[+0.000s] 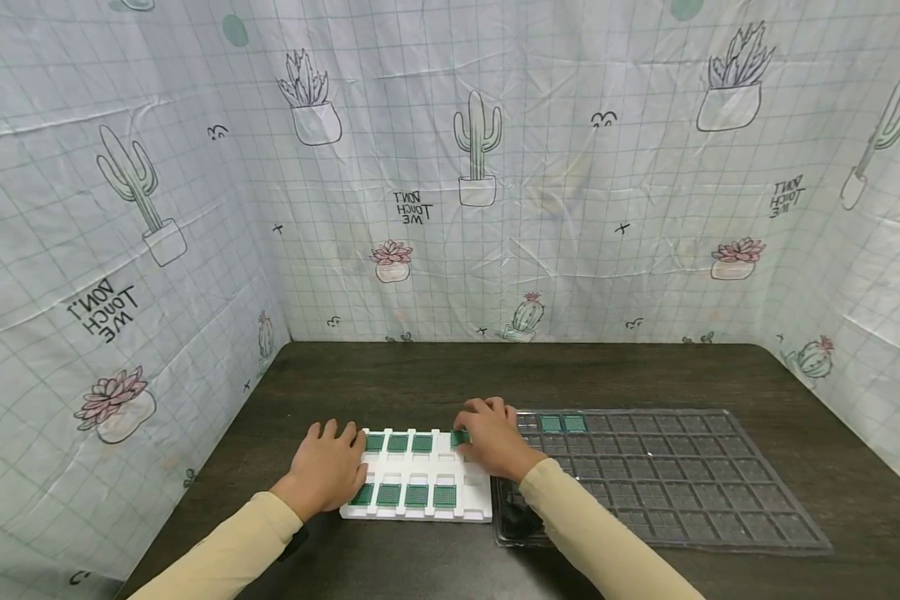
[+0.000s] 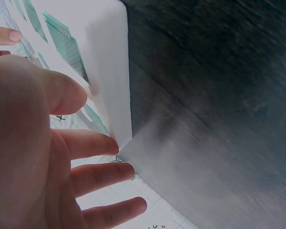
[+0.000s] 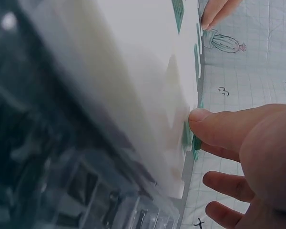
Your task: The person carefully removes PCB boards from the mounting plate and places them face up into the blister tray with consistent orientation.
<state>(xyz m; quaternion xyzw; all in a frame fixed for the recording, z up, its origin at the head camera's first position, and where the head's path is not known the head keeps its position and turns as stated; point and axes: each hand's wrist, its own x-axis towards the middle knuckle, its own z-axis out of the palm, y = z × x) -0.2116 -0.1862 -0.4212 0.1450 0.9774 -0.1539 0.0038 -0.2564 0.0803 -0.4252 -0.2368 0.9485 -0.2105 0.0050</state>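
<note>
A white slotted tray (image 1: 474,500) lies on the table with small green circuit boards seated in two rows; one lower-row board (image 1: 445,496) sits beside a bare end section. My left hand (image 1: 322,468) rests at the tray's left edge, its fingers spread and fairly straight in the left wrist view. Over the upper row, my right hand (image 1: 495,437) pinches a green circuit board (image 1: 459,437) between thumb and index finger. That board looks tilted against the tray in the right wrist view, and the fingers partly hide it.
To the right lies a clear plastic compartment tray (image 1: 675,475), close against the white tray. Two green boards (image 1: 562,424) sit in its back row. My right forearm covers part of its left side. A patterned cloth (image 1: 540,250) stands behind the dark table (image 1: 390,375).
</note>
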